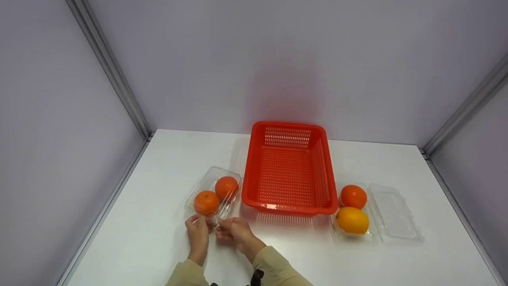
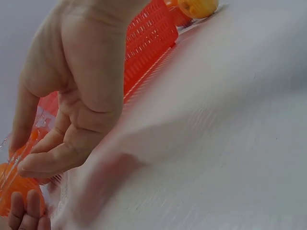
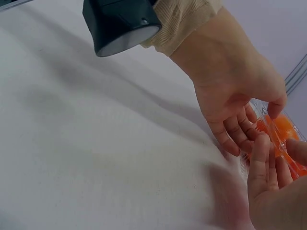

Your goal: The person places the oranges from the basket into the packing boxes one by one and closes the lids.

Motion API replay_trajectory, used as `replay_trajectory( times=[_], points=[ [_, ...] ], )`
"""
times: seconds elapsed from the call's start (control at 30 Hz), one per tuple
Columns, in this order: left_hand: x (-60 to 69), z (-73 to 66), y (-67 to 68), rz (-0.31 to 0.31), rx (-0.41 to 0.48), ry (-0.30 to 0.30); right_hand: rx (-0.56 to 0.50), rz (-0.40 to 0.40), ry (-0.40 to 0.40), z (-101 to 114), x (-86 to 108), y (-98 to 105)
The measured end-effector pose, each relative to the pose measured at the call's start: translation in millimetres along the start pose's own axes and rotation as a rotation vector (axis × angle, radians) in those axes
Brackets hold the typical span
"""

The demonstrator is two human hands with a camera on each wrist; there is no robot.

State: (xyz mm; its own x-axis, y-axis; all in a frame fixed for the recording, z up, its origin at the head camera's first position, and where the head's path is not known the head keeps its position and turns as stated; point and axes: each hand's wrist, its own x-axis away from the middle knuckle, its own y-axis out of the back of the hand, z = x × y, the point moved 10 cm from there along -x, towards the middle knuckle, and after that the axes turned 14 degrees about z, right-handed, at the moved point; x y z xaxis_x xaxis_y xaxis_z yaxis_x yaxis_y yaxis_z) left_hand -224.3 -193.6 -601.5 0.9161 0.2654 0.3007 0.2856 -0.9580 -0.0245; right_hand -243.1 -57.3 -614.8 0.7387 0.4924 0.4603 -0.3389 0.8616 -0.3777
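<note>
A clear plastic clamshell box (image 1: 212, 176) with two oranges (image 1: 206, 203) lies left of the red basket, its lid seemingly over the fruit. At the near edge, my left hand (image 1: 197, 234) pinches the plastic between thumb and fingers. Just beside it, my right hand (image 1: 238, 232) pinches the same edge nearer the basket. The left wrist view looks across at my right hand (image 2: 81, 91), with my left fingers (image 2: 29, 208) in the lower corner. In the right wrist view, my left hand (image 3: 235, 91) faces my right hand (image 3: 278, 201) at the box. Their exact fingertip contact is partly hidden.
A red perforated basket (image 1: 289, 209) stands mid-table with nothing in it. To its right, a second clear box lies open, holding an orange fruit (image 1: 353, 196) and a yellow-orange one (image 1: 352, 220); its lid (image 1: 397, 214) is folded out rightward. Pale walls enclose the white table (image 1: 131, 222).
</note>
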Motion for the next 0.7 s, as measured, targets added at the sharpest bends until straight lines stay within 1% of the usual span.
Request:
replay_trajectory(
  times=[0.1, 0.17, 0.33, 0.37, 0.53, 0.6, 0.7],
  points=[
    [-1.0, -1.9, -0.2, -0.006, 0.008, -0.012, 0.007, 0.012, -0.008, -1.2, -1.5, -0.9],
    [-2.7, -5.3, 1.2, -0.011, 0.032, -0.034, 0.01, 0.021, -0.018, -2.5, -2.3, -1.3],
    [-9.5, -12.0, 10.1, -0.043, 0.06, -0.072, 0.022, 0.038, -0.034, -5.4, -2.1, 1.0],
    [-11.0, -12.7, 12.4, -0.048, 0.058, -0.072, 0.023, 0.036, -0.037, -6.1, -1.5, 2.4],
    [-16.4, -12.9, 22.2, -0.049, 0.003, -0.029, 0.012, 0.018, -0.044, -9.0, 0.7, 12.3],
    [-17.7, -13.2, 26.0, -0.051, 0.003, -0.022, -0.002, 0.018, -0.037, -9.0, 0.9, 15.8],
    [-20.3, -15.0, 30.0, -0.054, 0.019, -0.03, -0.028, 0.02, -0.018, -7.2, 0.4, 20.5]
  ],
)
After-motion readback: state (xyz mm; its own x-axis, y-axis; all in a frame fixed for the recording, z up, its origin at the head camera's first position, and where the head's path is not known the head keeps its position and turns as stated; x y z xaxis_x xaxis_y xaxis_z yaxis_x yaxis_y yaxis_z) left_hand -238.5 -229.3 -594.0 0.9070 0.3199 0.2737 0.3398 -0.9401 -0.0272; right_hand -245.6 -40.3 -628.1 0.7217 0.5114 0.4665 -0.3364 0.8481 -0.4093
